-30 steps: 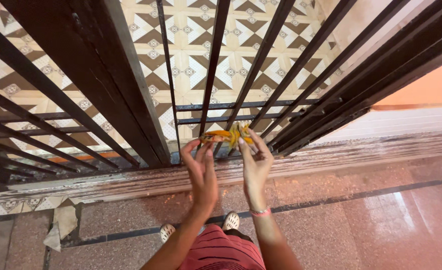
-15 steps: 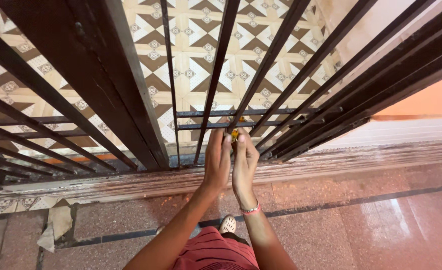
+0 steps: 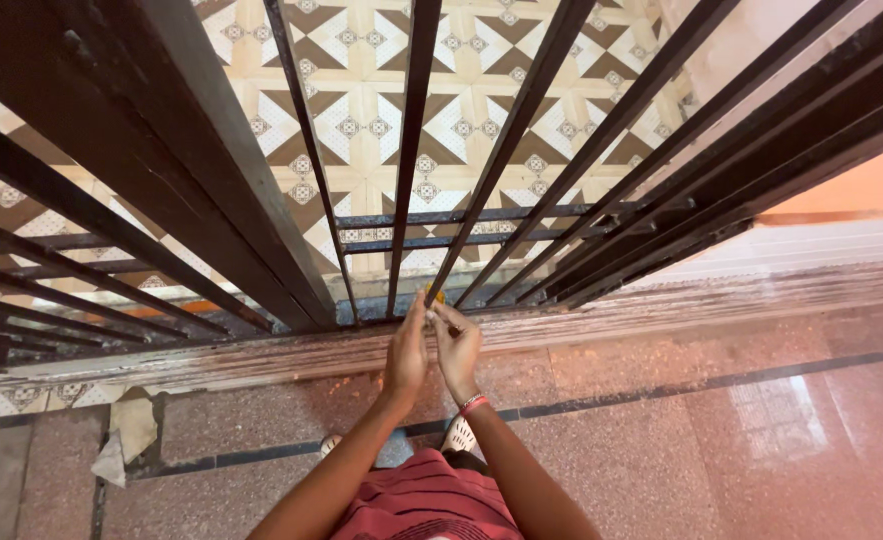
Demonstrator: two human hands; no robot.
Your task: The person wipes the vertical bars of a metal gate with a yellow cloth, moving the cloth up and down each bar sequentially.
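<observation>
A small yellow-orange object (image 3: pixel 435 295) sits at the foot of the black iron gate (image 3: pixel 411 180), just above the worn threshold. The left hand (image 3: pixel 406 355) and right hand (image 3: pixel 456 348) press together beneath it, fingers (image 3: pixel 443 315) pinched closed on it, against the gate's lower bars.

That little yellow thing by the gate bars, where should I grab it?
Probably pinch the yellow thing at its near end, coming from your side of the gate bars. Both hands' fingers already meet there, and the far side sits behind bars; most of it is hidden.
</observation>
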